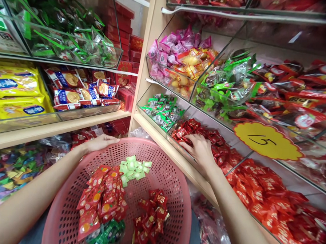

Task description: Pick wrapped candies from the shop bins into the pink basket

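Note:
My left hand lies over the far left rim of a round pink plastic basket, holding its edge. In the basket are red packets with orange fruit prints, pale green wrapped candies, dark red-and-gold wrapped candies and a dark green packet. My right hand reaches over the front wall of a clear bin, its fingers parted and touching small red wrapped candies. Nothing shows lifted in those fingers.
Green-and-silver candies and bright red packets fill neighbouring bins. A yellow tag reading 15 hangs in front of the right shelves. Left shelves hold yellow packs and blue-and-red biscuit packets. Colourful candies lie low on the left.

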A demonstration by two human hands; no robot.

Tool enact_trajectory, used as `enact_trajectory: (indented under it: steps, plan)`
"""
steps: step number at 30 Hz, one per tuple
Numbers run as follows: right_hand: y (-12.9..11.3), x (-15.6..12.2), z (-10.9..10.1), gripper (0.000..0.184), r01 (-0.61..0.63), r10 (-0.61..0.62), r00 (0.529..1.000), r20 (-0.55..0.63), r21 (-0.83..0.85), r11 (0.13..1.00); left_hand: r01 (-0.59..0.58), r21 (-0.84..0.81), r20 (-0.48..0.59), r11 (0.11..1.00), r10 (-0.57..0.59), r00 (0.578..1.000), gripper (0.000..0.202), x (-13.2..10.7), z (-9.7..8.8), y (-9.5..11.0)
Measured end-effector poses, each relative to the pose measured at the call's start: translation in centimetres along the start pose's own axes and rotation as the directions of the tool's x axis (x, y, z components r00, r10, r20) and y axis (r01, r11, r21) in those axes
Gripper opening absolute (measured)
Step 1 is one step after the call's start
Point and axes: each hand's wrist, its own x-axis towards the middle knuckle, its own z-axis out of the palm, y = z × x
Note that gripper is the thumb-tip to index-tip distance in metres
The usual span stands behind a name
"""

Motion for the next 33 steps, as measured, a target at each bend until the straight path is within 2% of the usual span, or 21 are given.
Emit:
enact_trajectory:
  steps: [5,12,14,17,22,27,31,33]
  plan:
    - [0.29,0.11,0.11,0.030,0.003,-0.002,1.000,0.008,-0.014,1.000,-0.030,-0.008,0.005,1.000,0.030,1.000,0.051,0.05,-0.14,-0.22]
    - [-0.23,-0.12,-0.28,0.029,-0.063,0.071,0.994,-0.080,0.102,0.993,-0.033,-0.037,0.016,0.999,0.033,0.999,0.052,-0.02,-0.01,-0.07]
    - [-0.31,-0.15,-0.31,0.023,-0.069,0.078,0.993,-0.086,0.097,0.993,-0.028,-0.042,0.020,0.999,0.029,0.999,0.052,-0.07,0.02,0.01]
    - [-0.18,-0.09,-0.15,0.011,-0.046,0.050,0.996,-0.070,0.059,0.997,-0.026,-0.038,0.021,0.999,0.027,0.999,0.050,-0.12,0.02,0.11]
    - [-0.02,-0.01,0.01,0.011,0.013,-0.013,1.000,-0.016,0.026,1.000,-0.020,-0.009,0.000,1.000,0.020,1.000,0.048,0.03,-0.07,0.00]
    - [0.04,0.02,-0.02,0.012,0.023,-0.023,1.000,-0.014,0.024,0.999,-0.056,-0.014,-0.001,0.998,0.056,0.998,0.050,0.13,-0.04,-0.23]
    - [0.31,0.14,0.12,0.010,0.010,-0.010,1.000,-0.006,0.074,0.997,0.003,0.022,-0.013,1.000,-0.003,1.000,0.054,-0.14,0.11,0.10]
    - [0.32,0.15,0.13,0.015,0.012,-0.010,1.000,-0.017,0.114,0.993,0.016,0.021,-0.008,1.000,-0.016,1.000,0.052,-0.24,0.17,0.29]
